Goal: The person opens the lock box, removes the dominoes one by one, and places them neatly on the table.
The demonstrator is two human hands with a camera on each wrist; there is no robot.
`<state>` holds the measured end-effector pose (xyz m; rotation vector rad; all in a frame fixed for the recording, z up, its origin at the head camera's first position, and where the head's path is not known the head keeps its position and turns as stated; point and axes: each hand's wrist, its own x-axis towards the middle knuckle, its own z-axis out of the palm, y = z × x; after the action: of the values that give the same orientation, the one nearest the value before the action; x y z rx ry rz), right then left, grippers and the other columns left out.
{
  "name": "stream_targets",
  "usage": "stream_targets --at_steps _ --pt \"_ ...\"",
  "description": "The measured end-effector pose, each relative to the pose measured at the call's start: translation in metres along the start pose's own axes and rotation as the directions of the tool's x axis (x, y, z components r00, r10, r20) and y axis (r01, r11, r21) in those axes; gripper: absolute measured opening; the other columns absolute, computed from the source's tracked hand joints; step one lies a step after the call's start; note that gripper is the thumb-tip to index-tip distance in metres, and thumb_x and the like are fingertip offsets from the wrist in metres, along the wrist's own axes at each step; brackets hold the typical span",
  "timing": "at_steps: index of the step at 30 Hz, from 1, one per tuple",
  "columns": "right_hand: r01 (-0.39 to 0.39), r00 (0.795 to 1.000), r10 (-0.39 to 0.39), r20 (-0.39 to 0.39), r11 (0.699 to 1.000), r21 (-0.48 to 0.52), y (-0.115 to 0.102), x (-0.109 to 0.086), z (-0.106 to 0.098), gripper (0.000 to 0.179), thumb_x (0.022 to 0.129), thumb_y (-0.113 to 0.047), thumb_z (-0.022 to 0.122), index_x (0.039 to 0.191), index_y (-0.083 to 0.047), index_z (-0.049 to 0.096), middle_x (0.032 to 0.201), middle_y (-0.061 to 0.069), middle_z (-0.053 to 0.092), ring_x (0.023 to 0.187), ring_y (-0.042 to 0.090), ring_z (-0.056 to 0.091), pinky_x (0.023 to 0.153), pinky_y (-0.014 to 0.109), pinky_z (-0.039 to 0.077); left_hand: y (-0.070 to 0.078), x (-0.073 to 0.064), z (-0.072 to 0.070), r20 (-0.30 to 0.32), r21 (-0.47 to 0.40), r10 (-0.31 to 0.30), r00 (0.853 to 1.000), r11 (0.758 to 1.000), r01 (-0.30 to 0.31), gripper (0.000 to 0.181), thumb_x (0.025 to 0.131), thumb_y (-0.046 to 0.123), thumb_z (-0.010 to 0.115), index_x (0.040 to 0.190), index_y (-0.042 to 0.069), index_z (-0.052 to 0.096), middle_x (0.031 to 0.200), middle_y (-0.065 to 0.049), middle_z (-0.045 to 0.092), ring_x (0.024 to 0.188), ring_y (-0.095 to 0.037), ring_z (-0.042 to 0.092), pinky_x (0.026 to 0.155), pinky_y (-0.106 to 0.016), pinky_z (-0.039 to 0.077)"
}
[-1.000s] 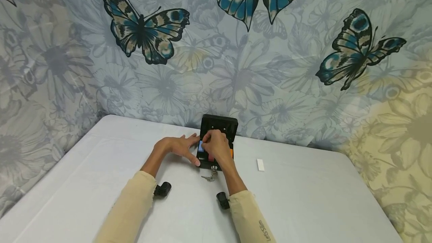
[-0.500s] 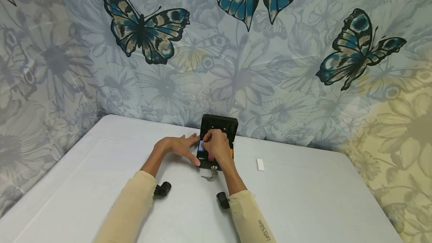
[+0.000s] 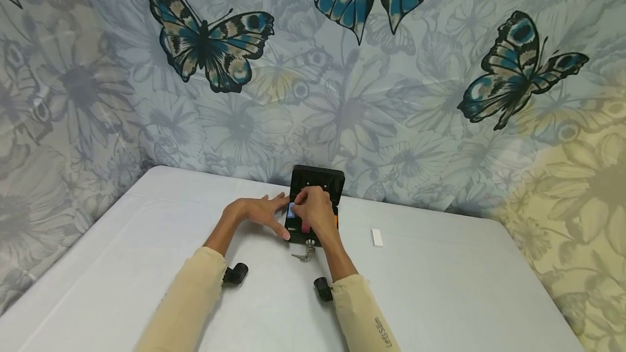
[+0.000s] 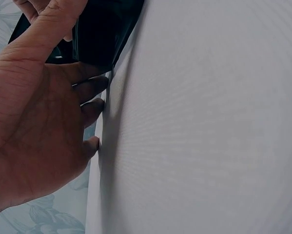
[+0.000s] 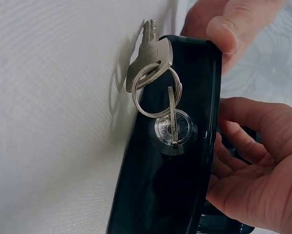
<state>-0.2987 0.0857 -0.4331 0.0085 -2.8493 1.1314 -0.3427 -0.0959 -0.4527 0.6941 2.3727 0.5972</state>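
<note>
We can read "LetsSlim" in dark letters down the tan right sleeve point(image 3: 364, 311). On the shiny round lock point(image 5: 184, 128) of the black box point(image 5: 170, 180), we see tiny numbers that look like "023". A key point(image 5: 172, 114) sticks out there, so we can't read any more.

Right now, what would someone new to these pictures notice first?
Probably the big butterflies on the floral backdrop, behind the table. Then the open black box near the table's far edge, with the right hand over it and the left hand at its left side. In the right wrist view, shiny keys on a ring show at the lock on the box's front.
</note>
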Motion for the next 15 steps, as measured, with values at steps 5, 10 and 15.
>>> stream_targets --at_steps 5,10,15 --pt "-0.009 1.0 0.009 -0.004 1.0 0.002 0.0009 0.0017 0.0009 0.013 0.083 -0.006 0.085 0.079 -0.01 0.073 0.088 0.007 0.072 0.076 0.02 0.067 0.073 0.038 0.059 0.0006 -0.0013 -0.0002 -0.002 -0.002 -0.002 1.0 1.0 0.002 0.125 0.08 0.069 0.079 0.17 0.014 0.011 0.178 -0.013 -0.001 0.159 -0.058 -0.003 0.127 -0.073 0.008" --pt "0.009 1.0 -0.009 -0.015 1.0 0.007 0.001 0.0015 0.0012 0.013 0.084 -0.006 0.083 0.077 -0.01 0.073 0.085 0.006 0.072 0.075 0.02 0.066 0.073 0.039 0.059 0.0 -0.0007 0.0004 -0.002 -0.005 -0.002 1.0 1.0 0.002 0.125 0.08 0.069 0.079 0.17 0.015 0.011 0.178 -0.012 -0.002 0.159 -0.057 -0.004 0.127 -0.073 0.007" --pt "0.013 1.0 -0.013 -0.013 1.0 0.003 -0.0002 0.002 0.0019 0.013 0.084 -0.006 0.082 0.076 -0.01 0.073 0.083 0.005 0.071 0.072 0.019 0.065 0.071 0.037 0.058 -0.0012 -0.0005 -0.0003 -0.007 0.001 -0.006 1.0 1.0 0.006 0.126 0.079 0.07 0.079 0.17 0.017 0.012 0.179 -0.011 -0.001 0.159 -0.057 -0.003 0.127 -0.073 0.008"
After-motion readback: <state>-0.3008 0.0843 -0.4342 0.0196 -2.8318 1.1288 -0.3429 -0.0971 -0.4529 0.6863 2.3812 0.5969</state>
